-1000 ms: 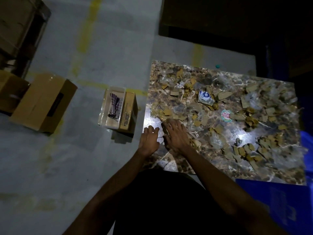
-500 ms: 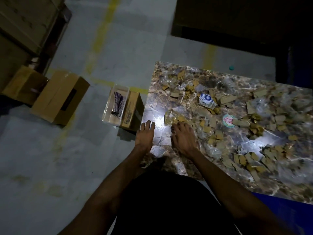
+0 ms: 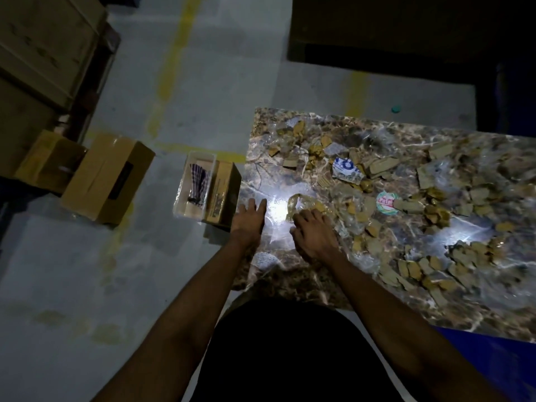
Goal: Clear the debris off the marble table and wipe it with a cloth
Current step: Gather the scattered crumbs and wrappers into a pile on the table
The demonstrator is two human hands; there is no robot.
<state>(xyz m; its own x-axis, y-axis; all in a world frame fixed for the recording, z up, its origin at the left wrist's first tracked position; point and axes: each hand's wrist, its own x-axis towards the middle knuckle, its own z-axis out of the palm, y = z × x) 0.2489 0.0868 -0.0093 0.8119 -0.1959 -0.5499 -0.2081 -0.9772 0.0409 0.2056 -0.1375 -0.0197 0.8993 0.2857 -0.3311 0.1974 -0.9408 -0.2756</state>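
The marble table is strewn with torn cardboard scraps, clear plastic and two printed wrappers. My left hand lies flat with straight fingers at the table's left edge, holding nothing. My right hand sits just right of it, its fingers curled over a crumpled plastic strip and cardboard bits; the fingertips are hidden. A striped cloth lies in a clear tray on the floor left of the table.
A small cardboard box stands between the tray and the table edge. Two bigger cartons and wooden crates are further left. Something blue sits under the table's near right side. Dark furniture lies beyond.
My right hand has dragged scraps toward the left edge and curled its fingers over them, baring a bright patch of marble. My left hand has stayed flat at the edge.
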